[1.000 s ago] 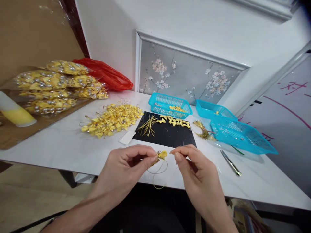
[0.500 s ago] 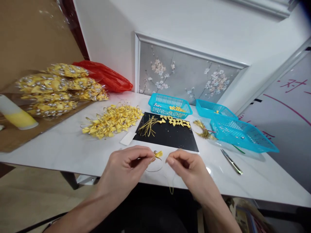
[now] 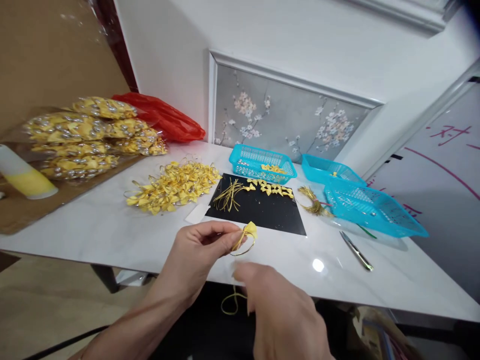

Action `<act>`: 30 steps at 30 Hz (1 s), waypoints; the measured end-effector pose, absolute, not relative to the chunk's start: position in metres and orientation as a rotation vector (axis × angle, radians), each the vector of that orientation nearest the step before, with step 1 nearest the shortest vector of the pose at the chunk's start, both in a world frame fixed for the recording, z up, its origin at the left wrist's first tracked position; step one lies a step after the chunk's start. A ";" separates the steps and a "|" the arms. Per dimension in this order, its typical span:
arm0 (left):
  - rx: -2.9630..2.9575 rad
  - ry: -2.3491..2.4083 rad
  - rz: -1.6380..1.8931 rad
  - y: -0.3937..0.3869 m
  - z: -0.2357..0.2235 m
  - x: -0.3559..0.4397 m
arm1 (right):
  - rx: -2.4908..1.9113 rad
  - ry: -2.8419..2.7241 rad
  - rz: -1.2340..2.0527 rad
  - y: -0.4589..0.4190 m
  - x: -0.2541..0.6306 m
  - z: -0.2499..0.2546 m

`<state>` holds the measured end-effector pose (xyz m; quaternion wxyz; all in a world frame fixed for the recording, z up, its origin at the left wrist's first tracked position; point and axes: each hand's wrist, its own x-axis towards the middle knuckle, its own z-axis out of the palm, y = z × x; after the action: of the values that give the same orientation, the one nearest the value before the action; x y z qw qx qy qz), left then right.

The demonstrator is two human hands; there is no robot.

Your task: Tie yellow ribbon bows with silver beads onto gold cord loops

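In the head view my left hand pinches a small yellow ribbon flower between thumb and forefinger, just above the table's front part. A thin golden loop curves below the flower. My right hand is lower and to the right, smeared by motion, its fingertips close below the left hand. Whether it grips anything cannot be made out. A yellow-green cord hangs in a loop past the table edge, beside the right fingertips. Beyond the hands lies a black mat with yellow bows and golden stems.
A pile of yellow flowers lies left of the mat, with bagged flowers and a red bag behind. Blue baskets stand at the back and right. Tweezers and a wire bundle lie on the right.
My right hand has swung left and down, towards the left hand. In my left hand, the flower has turned upward, and the hanging cord has shifted left.
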<state>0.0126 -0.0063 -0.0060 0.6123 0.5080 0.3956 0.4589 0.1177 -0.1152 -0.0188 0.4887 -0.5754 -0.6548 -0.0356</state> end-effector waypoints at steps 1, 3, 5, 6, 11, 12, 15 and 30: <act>1.169 0.906 1.059 -0.007 -0.006 0.013 | -1.410 -1.565 -0.045 -0.112 0.123 -0.018; 1.175 0.898 1.070 -0.010 -0.006 0.013 | -1.364 -1.531 0.024 -0.104 0.131 -0.014; 1.164 0.889 1.059 -0.011 -0.006 0.013 | -1.296 -1.491 0.055 -0.095 0.136 -0.012; 1.141 0.879 1.047 -0.012 -0.006 0.013 | -1.272 -1.481 0.043 -0.092 0.137 -0.011; 0.910 0.784 0.945 -0.012 -0.006 0.012 | -1.309 -1.513 -0.099 -0.086 0.140 -0.012; 0.874 0.774 0.929 -0.012 -0.005 0.011 | -1.321 -1.518 -0.119 -0.087 0.140 -0.013; 0.809 0.756 0.891 -0.012 -0.005 0.011 | -1.333 -1.523 -0.168 -0.089 0.142 -0.015; 0.742 0.737 0.865 -0.011 -0.004 0.009 | -1.314 -1.557 -0.293 -0.085 0.143 -0.020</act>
<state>0.0093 -0.0111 -0.0039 0.7783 0.3434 0.3409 0.4001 0.1433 -0.0852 -0.0200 0.5156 -0.5468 -0.6483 -0.1219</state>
